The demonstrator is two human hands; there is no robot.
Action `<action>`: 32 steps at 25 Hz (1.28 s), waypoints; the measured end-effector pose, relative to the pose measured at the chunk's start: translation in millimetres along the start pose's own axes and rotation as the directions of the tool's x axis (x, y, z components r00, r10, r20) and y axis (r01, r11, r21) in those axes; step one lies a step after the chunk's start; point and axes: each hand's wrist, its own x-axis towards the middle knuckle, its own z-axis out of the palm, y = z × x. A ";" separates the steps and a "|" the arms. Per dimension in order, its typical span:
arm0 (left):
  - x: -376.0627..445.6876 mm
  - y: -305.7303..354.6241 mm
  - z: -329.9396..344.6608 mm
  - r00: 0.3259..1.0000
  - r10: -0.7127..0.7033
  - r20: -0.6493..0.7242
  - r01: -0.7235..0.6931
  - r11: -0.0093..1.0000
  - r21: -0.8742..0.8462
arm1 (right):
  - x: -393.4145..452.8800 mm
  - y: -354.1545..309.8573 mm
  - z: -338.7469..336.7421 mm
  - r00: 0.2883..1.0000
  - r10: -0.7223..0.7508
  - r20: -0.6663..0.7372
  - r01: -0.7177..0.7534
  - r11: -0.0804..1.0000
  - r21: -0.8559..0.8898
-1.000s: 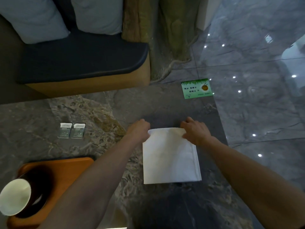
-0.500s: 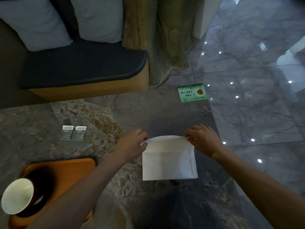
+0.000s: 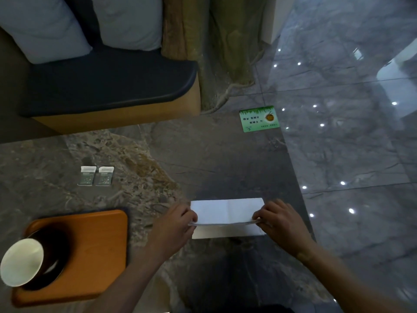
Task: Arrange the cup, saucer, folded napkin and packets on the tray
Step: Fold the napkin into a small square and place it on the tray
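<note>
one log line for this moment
step: folding napkin | left hand: pinches left end | right hand: pinches right end | packets: off tray

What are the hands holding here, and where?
Both hands pinch the white folded paper napkin: left hand its left end, right hand its right end.

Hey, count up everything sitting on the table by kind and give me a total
Tray: 1
Saucer: 1
Cup: 1
Packets: 2
Napkin, pinched by the left hand and right hand: 1
Green card: 1
Total: 7
</note>
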 end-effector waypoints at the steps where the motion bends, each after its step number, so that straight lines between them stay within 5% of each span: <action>1: -2.3 1.8 4.2 1.000 -0.010 0.017 0.010 1.000 -0.003 | -3.3 0.9 5.8 1.000 -0.001 0.014 0.001 1.000 -0.009; 18: -11.3 -10.5 49.7 0.990 0.019 0.141 -0.034 0.994 0.101 | -20.6 12.4 49.1 0.994 -0.010 0.112 0.026 0.990 -0.140; 27: 33.3 21.2 69.8 0.979 0.108 -0.170 -0.087 0.988 0.124 | 13.7 -29.0 72.5 0.996 0.044 -0.072 -0.056 0.984 -0.167; 32: 49.0 33.8 102.0 1.000 0.023 -0.008 -0.022 0.983 0.184 | 34.3 -29.1 90.1 0.999 0.036 0.030 -0.029 0.980 -0.195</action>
